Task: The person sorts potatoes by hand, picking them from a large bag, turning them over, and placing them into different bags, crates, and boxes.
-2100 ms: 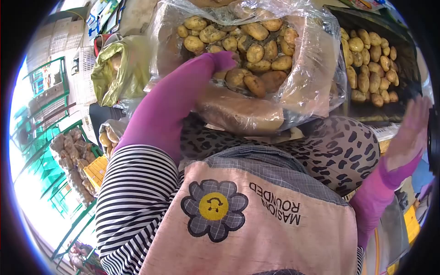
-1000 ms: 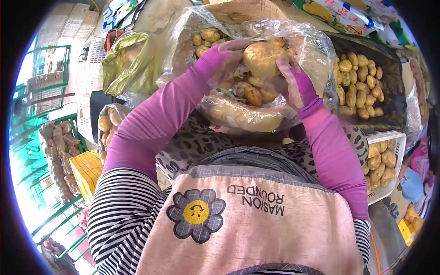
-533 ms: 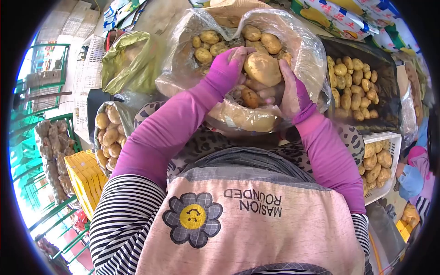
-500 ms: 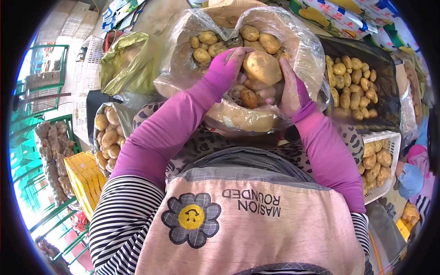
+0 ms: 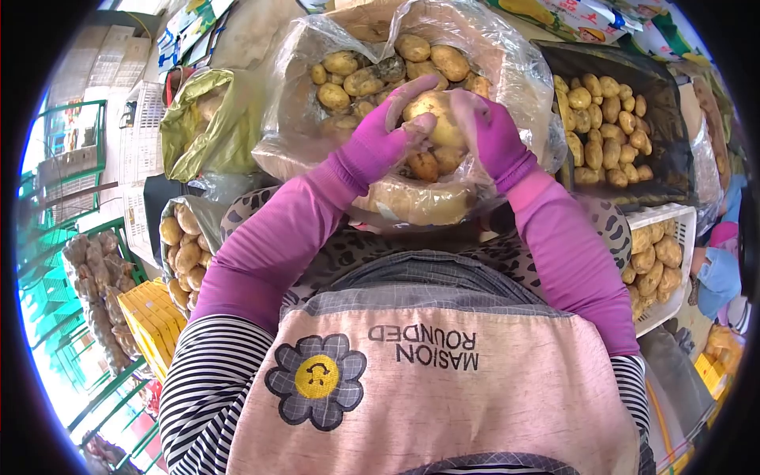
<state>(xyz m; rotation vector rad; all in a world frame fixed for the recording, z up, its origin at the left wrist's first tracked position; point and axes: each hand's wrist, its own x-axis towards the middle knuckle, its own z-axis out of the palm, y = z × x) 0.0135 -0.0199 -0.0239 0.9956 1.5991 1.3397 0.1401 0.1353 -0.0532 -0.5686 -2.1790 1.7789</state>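
Observation:
A large pale-brown potato (image 5: 434, 119) is held between my two hands, over a box (image 5: 423, 199) lined with clear plastic. Purple fingerless gloves cover both palms. From the left side my left hand (image 5: 389, 127) grips the potato, its thumb lying across the front. My right hand (image 5: 492, 136) closes on the potato's right side, with the fingertips curled toward it and partly blurred. Other potatoes (image 5: 362, 81) lie in the box behind and below; a browner potato (image 5: 423, 166) sits just under the held one.
To the right stand a black-lined crate (image 5: 673, 150) of potatoes and a white basket (image 5: 682, 253) of larger ones. On the left are a green sack (image 5: 186, 131), a bag of potatoes (image 5: 188, 249) and a yellow crate (image 5: 146, 321). Another person's blue sleeve (image 5: 719, 277) shows at the right edge.
Both hands have turned about the potato; my left thumb now lies across its front and my right hand curls over its side. The view has shifted slightly.

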